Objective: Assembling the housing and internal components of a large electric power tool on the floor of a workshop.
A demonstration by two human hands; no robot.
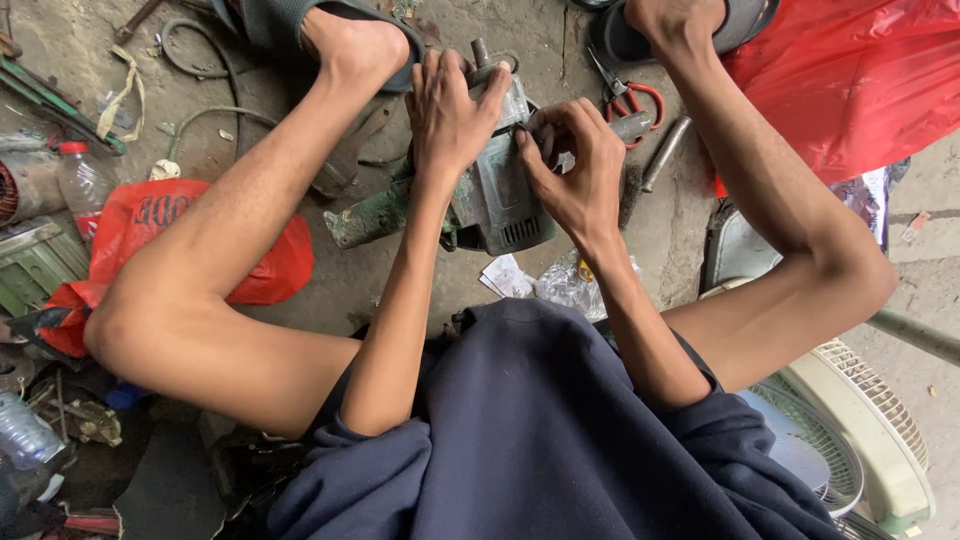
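Observation:
A worn grey-green electric motor (497, 200) with a short shaft at its far end stands on the dirty concrete floor between my knees. My left hand (447, 112) lies over the top of its housing and grips it. My right hand (572, 172) is curled against the motor's right side, fingertips pinching at something small there that I cannot make out. A greenish handle-like part (368, 218) sticks out to the motor's left.
Red-handled pliers (628, 97) and a metal rod (664, 152) lie right of the motor. A red plastic bag (150, 215) and a plastic bottle (82, 182) sit left, red sheeting (850, 80) far right, a white fan grille (860, 420) lower right. Crumpled clear wrap (565, 285) lies near.

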